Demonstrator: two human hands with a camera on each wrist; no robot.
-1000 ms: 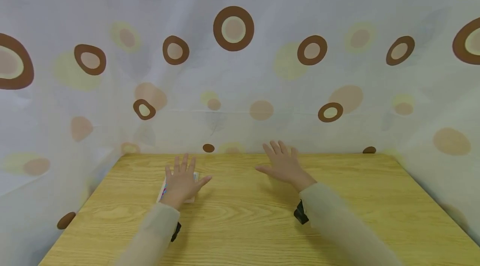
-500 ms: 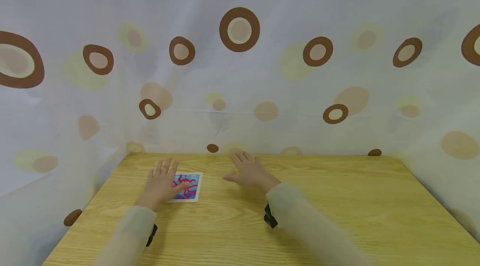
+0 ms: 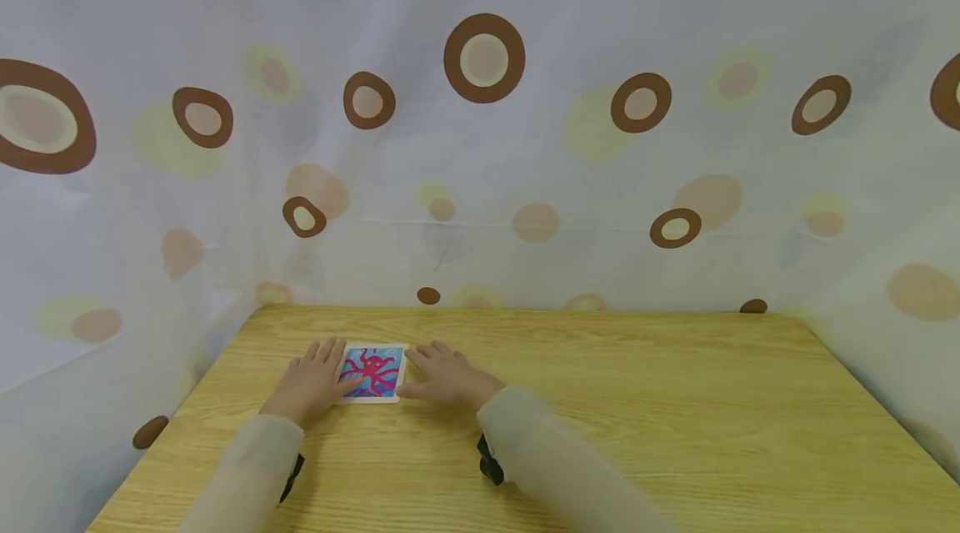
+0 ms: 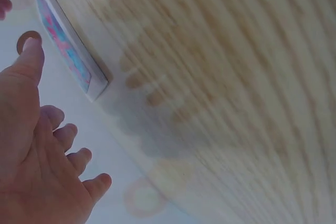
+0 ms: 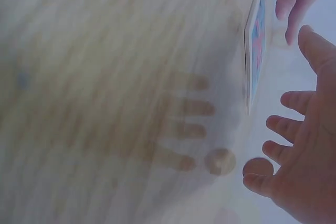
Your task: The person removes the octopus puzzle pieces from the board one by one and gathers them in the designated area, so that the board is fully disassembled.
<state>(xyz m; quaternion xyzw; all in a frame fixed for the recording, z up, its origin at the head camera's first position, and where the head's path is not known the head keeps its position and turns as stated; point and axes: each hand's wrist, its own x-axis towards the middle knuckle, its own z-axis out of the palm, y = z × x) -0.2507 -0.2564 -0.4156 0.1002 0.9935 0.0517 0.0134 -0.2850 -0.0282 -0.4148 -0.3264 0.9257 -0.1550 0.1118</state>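
Note:
A flat square picture board (image 3: 372, 373) with a white border lies on the wooden table, showing a pink octopus on blue. To its left is my left hand (image 3: 309, 383), fingers pointing forward and thumb overlapping the board's lower left corner in the head view. My right hand (image 3: 446, 377) is at the opposite side, its thumb and index fingertips right at the right border. In the left wrist view the left hand (image 4: 47, 150) has relaxed, spread fingers beside the board's edge (image 4: 71, 38). The right wrist view shows the right hand (image 5: 310, 129) with relaxed fingers too.
The wood-grain table (image 3: 637, 408) extends to the right and toward the front. A white curtain-like sheet (image 3: 480, 149) with brown and beige circles stands behind it and along both sides. Dark straps (image 3: 491, 460) sit on the wrists under light sleeves.
My right hand has moved left and down to the board's right edge. The left hand has shifted off the board to its left side and lowered, uncovering the octopus picture.

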